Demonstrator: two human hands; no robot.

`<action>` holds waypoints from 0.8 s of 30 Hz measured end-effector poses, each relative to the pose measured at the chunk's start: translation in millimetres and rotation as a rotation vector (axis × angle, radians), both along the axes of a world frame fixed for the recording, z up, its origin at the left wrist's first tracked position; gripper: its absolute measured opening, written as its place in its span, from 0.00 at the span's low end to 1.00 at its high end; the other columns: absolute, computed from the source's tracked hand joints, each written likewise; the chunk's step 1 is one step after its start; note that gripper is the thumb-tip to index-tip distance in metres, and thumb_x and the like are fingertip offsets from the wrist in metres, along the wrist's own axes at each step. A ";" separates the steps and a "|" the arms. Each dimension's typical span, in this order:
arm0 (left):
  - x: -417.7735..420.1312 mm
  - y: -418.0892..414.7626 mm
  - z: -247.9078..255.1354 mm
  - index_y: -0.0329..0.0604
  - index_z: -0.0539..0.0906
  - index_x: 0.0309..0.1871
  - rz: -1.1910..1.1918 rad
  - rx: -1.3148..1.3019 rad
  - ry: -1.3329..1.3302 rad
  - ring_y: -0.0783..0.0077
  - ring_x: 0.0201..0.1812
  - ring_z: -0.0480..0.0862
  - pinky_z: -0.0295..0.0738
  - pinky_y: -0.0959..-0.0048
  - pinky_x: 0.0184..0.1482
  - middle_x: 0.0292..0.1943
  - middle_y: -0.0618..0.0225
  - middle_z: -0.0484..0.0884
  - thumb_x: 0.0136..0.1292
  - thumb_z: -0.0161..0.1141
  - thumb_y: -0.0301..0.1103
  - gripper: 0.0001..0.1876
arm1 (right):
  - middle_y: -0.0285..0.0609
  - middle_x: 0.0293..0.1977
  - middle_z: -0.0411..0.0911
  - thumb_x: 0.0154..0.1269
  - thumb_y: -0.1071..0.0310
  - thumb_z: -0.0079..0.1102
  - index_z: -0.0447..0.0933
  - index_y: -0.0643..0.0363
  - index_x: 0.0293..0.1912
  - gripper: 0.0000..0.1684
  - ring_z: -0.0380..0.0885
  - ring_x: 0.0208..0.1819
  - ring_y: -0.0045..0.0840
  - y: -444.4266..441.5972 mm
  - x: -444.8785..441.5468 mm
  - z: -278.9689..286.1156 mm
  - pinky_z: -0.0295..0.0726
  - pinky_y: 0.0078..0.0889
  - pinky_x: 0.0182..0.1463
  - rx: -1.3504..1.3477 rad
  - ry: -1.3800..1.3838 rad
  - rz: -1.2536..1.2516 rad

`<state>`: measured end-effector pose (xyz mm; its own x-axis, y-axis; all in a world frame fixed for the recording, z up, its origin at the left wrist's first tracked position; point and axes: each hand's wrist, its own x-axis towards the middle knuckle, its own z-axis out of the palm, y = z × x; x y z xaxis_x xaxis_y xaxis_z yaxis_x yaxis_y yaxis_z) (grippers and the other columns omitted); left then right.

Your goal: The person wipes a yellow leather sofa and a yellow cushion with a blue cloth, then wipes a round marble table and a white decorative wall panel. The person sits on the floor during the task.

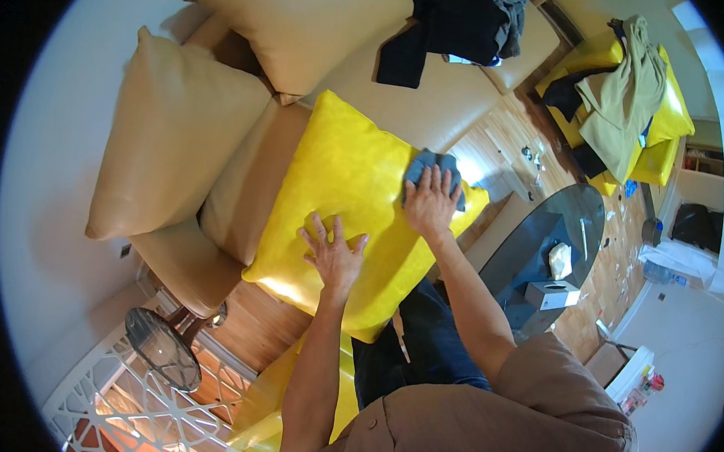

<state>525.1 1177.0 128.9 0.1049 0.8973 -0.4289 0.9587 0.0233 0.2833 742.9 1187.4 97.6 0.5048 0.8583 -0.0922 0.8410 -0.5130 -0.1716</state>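
Observation:
A bright yellow cushion with a shiny, leather-like cover lies before me on the beige sofa. My left hand rests on it with the fingers spread and holds nothing. Near the cushion's right corner, my right hand presses flat on a folded grey-blue cloth. The cloth lies on the yellow cover, partly hidden under my fingers. Two large beige cushions lean at the back and side of the sofa.
Dark clothes lie on the sofa seat. A glass coffee table at my right holds a tissue box. Clothes drape over a yellow armchair. Small litter is scattered on the wooden floor. A round glass side table stands by a white lattice screen.

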 end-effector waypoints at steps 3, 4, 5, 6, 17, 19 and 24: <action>2.1 -0.2 1.9 0.53 0.69 0.78 -0.008 -0.032 0.031 0.29 0.82 0.38 0.61 0.17 0.61 0.86 0.54 0.43 0.66 0.64 0.64 0.42 | 0.55 0.76 0.64 0.80 0.46 0.42 0.68 0.65 0.73 0.37 0.53 0.81 0.56 -39.5 20.4 4.8 0.42 0.70 0.80 -0.020 0.027 -0.106; 4.3 1.3 5.9 0.51 0.68 0.78 -0.014 -0.061 0.031 0.29 0.82 0.39 0.61 0.18 0.62 0.86 0.54 0.42 0.67 0.63 0.63 0.42 | 0.56 0.77 0.63 0.80 0.46 0.43 0.68 0.66 0.73 0.37 0.52 0.81 0.57 -50.0 19.4 4.2 0.43 0.70 0.80 0.012 0.002 -0.134; 5.1 2.6 10.2 0.50 0.68 0.79 -0.018 -0.091 0.032 0.29 0.82 0.39 0.62 0.18 0.63 0.86 0.53 0.41 0.68 0.62 0.63 0.42 | 0.57 0.77 0.63 0.81 0.47 0.43 0.68 0.67 0.73 0.37 0.52 0.81 0.57 -60.3 17.0 3.6 0.43 0.69 0.80 0.043 -0.022 -0.160; 4.7 4.3 13.2 0.48 0.67 0.79 -0.019 -0.120 0.035 0.29 0.82 0.40 0.62 0.18 0.63 0.86 0.52 0.40 0.69 0.61 0.62 0.42 | 0.60 0.77 0.61 0.80 0.48 0.44 0.67 0.68 0.73 0.37 0.50 0.81 0.59 -65.6 7.0 6.3 0.44 0.70 0.80 0.071 -0.016 -0.186; -39.9 14.3 -28.5 0.55 0.68 0.78 -0.066 -0.024 -0.090 0.31 0.82 0.47 0.66 0.27 0.68 0.86 0.56 0.47 0.76 0.55 0.46 0.30 | 0.49 0.80 0.56 0.71 0.54 0.59 0.70 0.59 0.73 0.35 0.48 0.82 0.55 -9.8 -103.2 17.2 0.45 0.67 0.81 0.213 0.232 0.401; -40.1 18.8 -25.4 0.53 0.68 0.78 -0.057 -0.056 -0.104 0.29 0.82 0.47 0.62 0.34 0.73 0.86 0.55 0.47 0.75 0.56 0.44 0.30 | 0.48 0.79 0.58 0.71 0.54 0.59 0.70 0.57 0.72 0.35 0.50 0.81 0.55 26.9 -94.7 16.3 0.47 0.67 0.81 0.259 0.250 0.469; -43.8 29.1 -17.4 0.48 0.68 0.78 -0.079 -0.120 -0.114 0.30 0.82 0.49 0.63 0.45 0.77 0.85 0.54 0.51 0.75 0.56 0.41 0.30 | 0.46 0.79 0.58 0.75 0.50 0.53 0.69 0.54 0.74 0.34 0.49 0.81 0.55 96.5 -73.5 0.3 0.42 0.68 0.81 0.259 0.199 0.311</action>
